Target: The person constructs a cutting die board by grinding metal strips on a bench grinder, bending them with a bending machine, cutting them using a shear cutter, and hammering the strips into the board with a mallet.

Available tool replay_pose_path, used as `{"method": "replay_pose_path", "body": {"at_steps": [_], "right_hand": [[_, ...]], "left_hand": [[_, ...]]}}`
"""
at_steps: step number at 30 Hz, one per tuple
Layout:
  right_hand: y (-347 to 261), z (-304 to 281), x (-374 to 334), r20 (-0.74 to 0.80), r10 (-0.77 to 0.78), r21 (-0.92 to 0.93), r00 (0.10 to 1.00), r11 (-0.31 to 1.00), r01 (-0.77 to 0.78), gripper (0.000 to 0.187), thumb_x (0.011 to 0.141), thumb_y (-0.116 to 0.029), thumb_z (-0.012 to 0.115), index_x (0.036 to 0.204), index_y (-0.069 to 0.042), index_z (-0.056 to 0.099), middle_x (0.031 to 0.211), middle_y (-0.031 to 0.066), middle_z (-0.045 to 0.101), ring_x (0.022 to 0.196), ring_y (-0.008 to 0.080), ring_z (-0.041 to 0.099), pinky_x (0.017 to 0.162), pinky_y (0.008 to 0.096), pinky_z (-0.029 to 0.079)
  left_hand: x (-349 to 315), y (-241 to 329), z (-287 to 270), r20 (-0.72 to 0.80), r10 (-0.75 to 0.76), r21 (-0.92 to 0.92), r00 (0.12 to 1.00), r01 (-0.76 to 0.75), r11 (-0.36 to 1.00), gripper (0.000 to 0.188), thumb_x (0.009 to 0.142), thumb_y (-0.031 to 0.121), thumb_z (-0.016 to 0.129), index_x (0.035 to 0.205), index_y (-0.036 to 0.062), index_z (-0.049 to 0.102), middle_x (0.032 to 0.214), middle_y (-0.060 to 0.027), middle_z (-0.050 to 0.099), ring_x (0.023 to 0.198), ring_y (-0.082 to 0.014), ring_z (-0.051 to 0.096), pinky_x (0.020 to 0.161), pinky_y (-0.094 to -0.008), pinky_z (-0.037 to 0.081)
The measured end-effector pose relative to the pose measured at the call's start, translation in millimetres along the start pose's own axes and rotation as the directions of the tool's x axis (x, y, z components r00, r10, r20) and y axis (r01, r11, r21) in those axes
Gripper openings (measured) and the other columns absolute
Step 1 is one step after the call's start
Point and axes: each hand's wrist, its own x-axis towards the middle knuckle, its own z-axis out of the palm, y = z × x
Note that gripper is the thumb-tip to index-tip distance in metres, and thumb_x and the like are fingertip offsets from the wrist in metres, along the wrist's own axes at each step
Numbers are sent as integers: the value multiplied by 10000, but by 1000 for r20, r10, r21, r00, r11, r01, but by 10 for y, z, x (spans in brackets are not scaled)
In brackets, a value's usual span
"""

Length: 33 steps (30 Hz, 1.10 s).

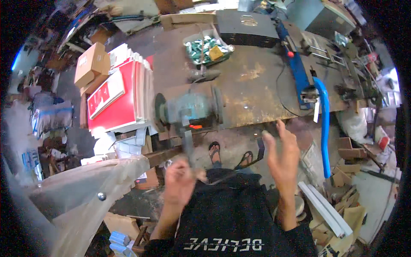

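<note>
My left hand (179, 182) is closed at the near side of the bench, blurred by motion. A thin dark bent metal strip (246, 166) runs from its fingers across to the right and turns upward at its far end. A grey flat bar (189, 143) stands between this hand and the bench grinder (188, 107); whether the hand touches it cannot be made out. My right hand (283, 156) is raised with thumb and forefinger apart, just beside the strip's upturned end. The grinder has a wheel on each side and sits at the bench's front edge.
Red and white sheets (122, 98) are stacked left of the grinder, beside cardboard boxes (91, 64). A tray of green and white pieces (208, 49) lies farther back. At right, a blue-sleeved lever (324, 128) hangs past the workbench (252, 98). White bars (325, 210) lean below.
</note>
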Motion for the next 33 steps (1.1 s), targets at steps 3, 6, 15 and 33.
{"method": "replay_pose_path", "body": {"at_steps": [3, 6, 15, 33], "right_hand": [[-170, -511, 91, 174, 341, 579, 924, 723, -376, 245, 944, -179, 636, 1024, 44, 696, 904, 149, 720, 767, 213, 658, 685, 355, 503], [-124, -636, 190, 547, 287, 691, 786, 375, -618, 280, 943, -240, 658, 903, 25, 741, 790, 22, 706, 758, 60, 609, 703, 233, 487], [772, -893, 265, 616, 278, 715, 737, 195, -671, 381, 948, -82, 610, 1300, 55, 561, 1090, 129, 674, 708, 115, 595, 652, 254, 485], [744, 641, 958, 352, -591, 735, 726, 654, 177, 287, 893, -90, 650, 1167, -6, 671, 801, 146, 625, 712, 221, 586, 671, 334, 457]], "left_hand": [[142, -249, 671, 158, -121, 569, 980, 10, 823, 129, 872, 12, 705, 975, 3, 629, 849, -60, 703, 784, -105, 663, 750, -270, 525], [158, -679, 976, 250, -184, 632, 951, -16, 775, 116, 853, 43, 743, 911, -24, 668, 880, -79, 716, 824, -86, 668, 749, -218, 509], [492, -370, -171, -194, 367, 899, 910, 15, 437, 469, 1053, 345, 369, 1120, -19, 657, 1038, -120, 707, 985, -234, 641, 959, -363, 440], [-1076, -2531, 439, -688, 253, -10, 680, -358, 934, 286, 957, 218, 628, 1030, -38, 524, 1184, -206, 573, 1077, -315, 601, 981, -318, 497]]}}
